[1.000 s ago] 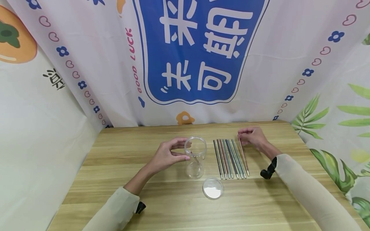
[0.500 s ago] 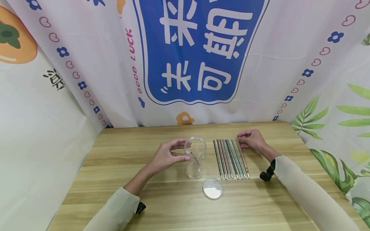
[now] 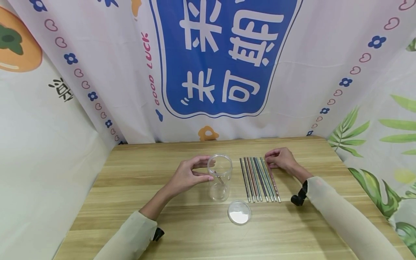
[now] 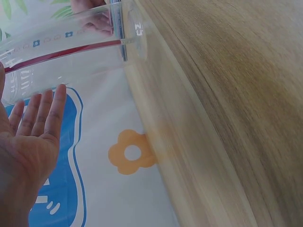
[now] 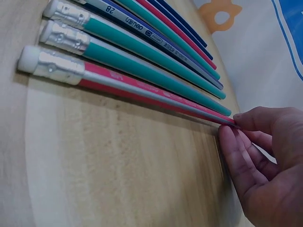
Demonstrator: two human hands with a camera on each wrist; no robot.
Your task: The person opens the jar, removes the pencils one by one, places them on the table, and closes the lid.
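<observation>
My left hand (image 3: 191,174) holds a clear plastic jar (image 3: 231,167) upright on the table, thumb on the near side and fingers on the far side. One red pencil (image 4: 71,53) leans inside the jar. To its right, several pencils (image 3: 256,178) lie side by side, eraser ends toward me. At the row's right end, my right hand (image 3: 282,159) pinches the far tip of a red-and-silver pencil (image 5: 142,94) between thumb and fingers. In the right wrist view this pencil lies along a green pencil (image 5: 156,68), its white eraser (image 5: 29,59) at the near end.
A round clear lid (image 3: 239,212) lies on the wooden table (image 3: 182,227), in front of the jar. Printed cloth (image 3: 130,72) hangs behind the table's far edge and at both sides.
My right hand has moved slightly left and toward me, bringing the red-and-silver pencil down against the row's right end. The left hand and the jar have stayed in place.
</observation>
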